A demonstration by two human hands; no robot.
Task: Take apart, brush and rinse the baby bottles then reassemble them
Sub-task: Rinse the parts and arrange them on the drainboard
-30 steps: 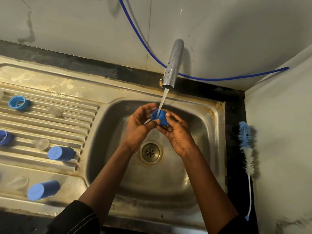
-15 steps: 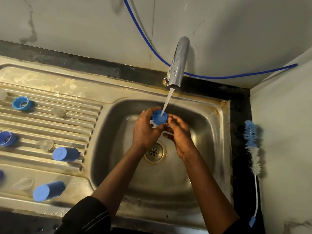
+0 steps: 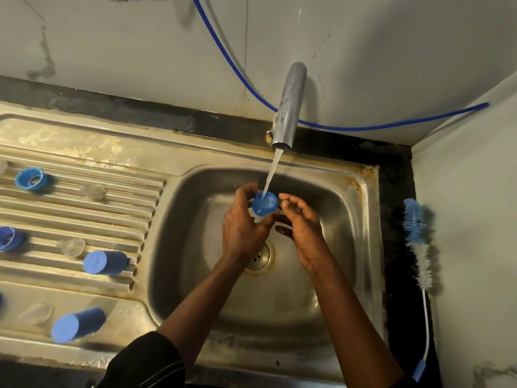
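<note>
Blue bottle cap [image 3: 264, 204] under water from the tap [image 3: 288, 107], gripped by the left hand [image 3: 243, 228]; right hand [image 3: 305, 228] loosely curled, empty, just right of it.

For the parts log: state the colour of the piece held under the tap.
Blue. The left hand holds the piece under the tap; head view shows it.

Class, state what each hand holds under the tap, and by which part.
Left hand grips the blue cap by its side wall; right hand appears to hold nothing.
</note>
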